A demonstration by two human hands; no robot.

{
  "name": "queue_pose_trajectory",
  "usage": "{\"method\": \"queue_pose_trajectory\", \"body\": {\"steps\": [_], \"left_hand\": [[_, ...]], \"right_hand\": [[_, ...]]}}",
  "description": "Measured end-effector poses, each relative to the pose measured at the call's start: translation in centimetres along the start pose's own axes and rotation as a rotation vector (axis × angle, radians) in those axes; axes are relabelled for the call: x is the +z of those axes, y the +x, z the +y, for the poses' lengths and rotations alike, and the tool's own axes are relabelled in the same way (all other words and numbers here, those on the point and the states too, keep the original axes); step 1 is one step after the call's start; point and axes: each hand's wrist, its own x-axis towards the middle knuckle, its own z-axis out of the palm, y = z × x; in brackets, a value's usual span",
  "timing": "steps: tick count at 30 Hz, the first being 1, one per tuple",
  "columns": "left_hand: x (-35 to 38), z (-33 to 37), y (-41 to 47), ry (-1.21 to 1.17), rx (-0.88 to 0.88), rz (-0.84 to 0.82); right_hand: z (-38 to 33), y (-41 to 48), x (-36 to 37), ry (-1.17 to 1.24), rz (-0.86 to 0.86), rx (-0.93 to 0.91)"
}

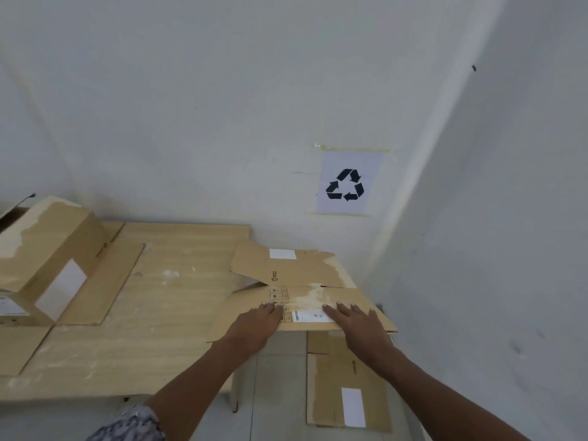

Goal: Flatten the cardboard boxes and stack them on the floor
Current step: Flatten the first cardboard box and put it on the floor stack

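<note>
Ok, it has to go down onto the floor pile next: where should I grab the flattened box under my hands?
Probably by the near edge of the flattened box, which overhangs the table. Come from your side, left hand and right hand apart, thumbs on top, fingers underneath.

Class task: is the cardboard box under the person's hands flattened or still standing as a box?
Flattened. The box lies thin across the table corner, both palms pressing it.

We have one wide-angle view, worn on the head, looking forward and down from close above the wooden table (152,313) toward the white wall corner (423,173); both forearms reach in from the bottom edge.
</note>
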Motion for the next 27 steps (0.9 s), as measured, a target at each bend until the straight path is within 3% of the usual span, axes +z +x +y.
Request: {"method": "queue_pose_trajectory", "body": {"steps": [7, 14, 27], "left_hand": [[2.3, 3.8, 4.1, -0.029, 0.12, -0.066], [8.5, 9.2, 5.4, -0.024, 0.151, -0.153], [34.6, 17.0, 13.6, -0.119, 0.123, 0.018]], "right_hand": [[4.4, -1.9, 2.6, 0.047, -0.061, 0.111], [9.0, -3.3, 10.9, 0.073, -0.173, 0.121], [17.4, 0.1, 35.2, -0.042, -0.131, 0.127]]}}
